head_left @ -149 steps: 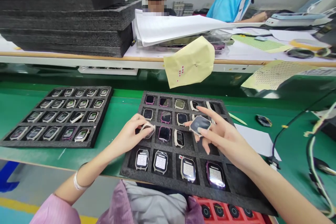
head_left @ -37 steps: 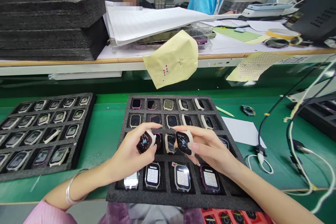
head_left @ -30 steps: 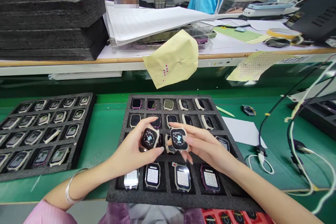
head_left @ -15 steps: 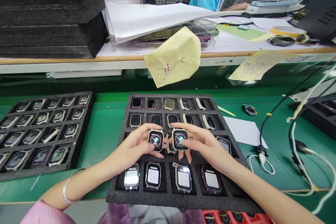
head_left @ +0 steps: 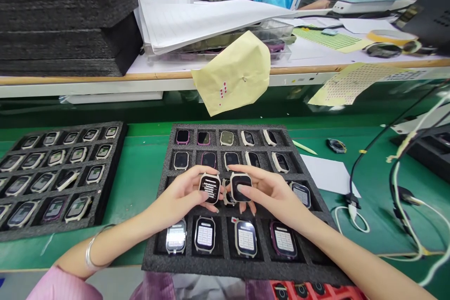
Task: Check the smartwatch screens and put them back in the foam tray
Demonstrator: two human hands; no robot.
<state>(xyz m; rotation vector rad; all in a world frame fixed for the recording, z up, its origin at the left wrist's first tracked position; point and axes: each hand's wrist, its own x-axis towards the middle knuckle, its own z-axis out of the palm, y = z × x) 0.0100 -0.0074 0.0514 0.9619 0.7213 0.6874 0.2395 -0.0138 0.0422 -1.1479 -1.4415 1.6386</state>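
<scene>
My left hand [head_left: 183, 197] is closed on a beige smartwatch body [head_left: 210, 187] whose screen shows white text. My right hand [head_left: 270, 193] is closed on a second smartwatch body [head_left: 240, 185] with a dark screen; its thumb lies on the glass. I hold both side by side over the middle of a black foam tray [head_left: 158, 248]. Several watch bodies sit in the tray's pockets. The front row shows lit grid screens [head_left: 205, 234], the back rows are dark.
A second foam tray [head_left: 112, 168] with several watches lies at the left on the green bench. Black and white cables [head_left: 393, 183] and a white sheet [head_left: 326, 176] lie at the right. A yellow paper [head_left: 234, 72] hangs from the shelf. Foam trays are stacked [head_left: 63, 23] behind; two people sit beyond.
Both hands turned their watches face-up and brought them together. The left screen went from a dial to white text; the right screen went dark under my thumb.
</scene>
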